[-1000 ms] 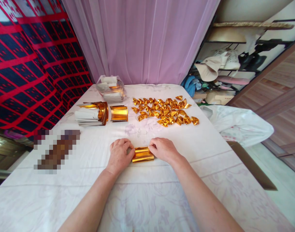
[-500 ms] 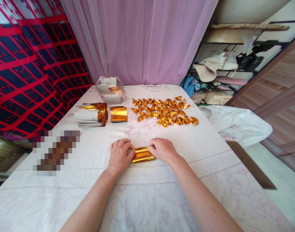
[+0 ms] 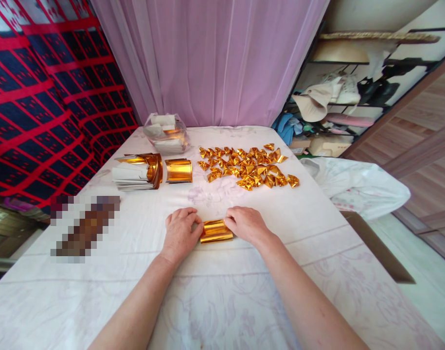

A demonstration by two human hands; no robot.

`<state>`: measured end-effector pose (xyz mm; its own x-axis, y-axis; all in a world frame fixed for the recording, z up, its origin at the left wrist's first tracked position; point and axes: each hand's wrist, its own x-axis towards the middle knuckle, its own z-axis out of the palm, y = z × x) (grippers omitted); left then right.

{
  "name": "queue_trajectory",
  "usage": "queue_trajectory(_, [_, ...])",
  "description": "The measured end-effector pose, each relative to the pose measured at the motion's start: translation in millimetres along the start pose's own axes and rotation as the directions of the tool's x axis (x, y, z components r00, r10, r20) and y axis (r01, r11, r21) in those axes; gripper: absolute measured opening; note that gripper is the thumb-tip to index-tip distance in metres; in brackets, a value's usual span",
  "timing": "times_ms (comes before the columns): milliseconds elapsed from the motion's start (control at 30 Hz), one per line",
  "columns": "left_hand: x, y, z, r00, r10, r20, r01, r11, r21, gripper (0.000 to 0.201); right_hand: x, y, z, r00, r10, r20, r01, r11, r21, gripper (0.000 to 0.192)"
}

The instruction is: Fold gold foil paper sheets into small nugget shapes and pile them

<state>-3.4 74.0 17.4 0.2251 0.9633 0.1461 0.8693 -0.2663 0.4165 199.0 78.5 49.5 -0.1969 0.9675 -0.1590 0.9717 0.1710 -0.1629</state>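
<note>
Head view: almost nothing changed over last second. Both hands stay planted, gold foil piece [image 3: 216,231] hasn't moved on white tablecloth [image 3: 222,291], near front edge, between hands. Folding looks paused mid-crease.

Left hand [image 3: 179,232] pinches foil's left end, fingers curled together on it. Right hand [image 3: 245,224] clamps right end likewise.

Clear plastic bag [image 3: 166,133] at far end holds white and gold sheets. Beside it, foil sheet stack [image 3: 138,171], loose curled sheet [image 3: 179,170], folded gold pieces [image 3: 247,167] scattered.

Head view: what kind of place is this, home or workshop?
Most likely a home room, not a workshop. The work surface is a cloth-covered table, a pink curtain hangs behind it, and an open rack at the right holds hats and folded clothes.
</note>
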Motion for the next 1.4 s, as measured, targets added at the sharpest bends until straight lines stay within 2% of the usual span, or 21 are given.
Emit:
queue_trajectory(333, [1,1,-1.6,1.000,0.006,0.009,-0.005,1.000,-0.012,0.012,1,3,-1,1.000,-0.003,0.010,0.003,0.999,0.043,0.024])
queue_trajectory(733, [1,2,-1.1,0.999,-0.028,0.020,0.028,1.000,-0.011,0.010,2,-3,3,0.999,0.043,-0.006,-0.043,0.999,-0.014,0.020])
queue_trajectory(900, [2,0,-0.2,0.997,0.047,0.055,-0.045,0.998,-0.042,0.020,2,0,3,0.996,0.088,-0.016,-0.088,0.995,0.047,0.014])
queue_trajectory(967, [2,-1,0.1,0.995,0.070,0.073,-0.067,0.997,-0.046,0.024,2,1,4,0.998,0.051,-0.045,-0.047,0.995,0.093,0.013])
queue_trajectory(1067, [3,-3,0.1,0.994,0.074,0.083,-0.070,0.997,-0.041,0.026,3,3,7,0.990,-0.110,-0.091,0.122,0.983,0.137,0.020])
queue_trajectory(1167, [4,-5,-0.3,0.992,0.082,0.098,-0.077,0.996,-0.049,0.024,5,7,10,0.966,-0.246,-0.081,0.258,0.944,0.204,0.029])
queue_trajectory(1267, [4,-6,-1.6,0.989,0.084,0.121,-0.078,0.995,-0.057,0.020,7,12,11,0.956,-0.285,-0.070,0.293,0.916,0.274,0.033])
queue_trajectory(1400, [4,-5,-3.4,0.986,0.086,0.146,-0.078,0.995,-0.057,0.015,6,14,7,0.960,-0.276,-0.044,0.277,0.915,0.293,0.030])
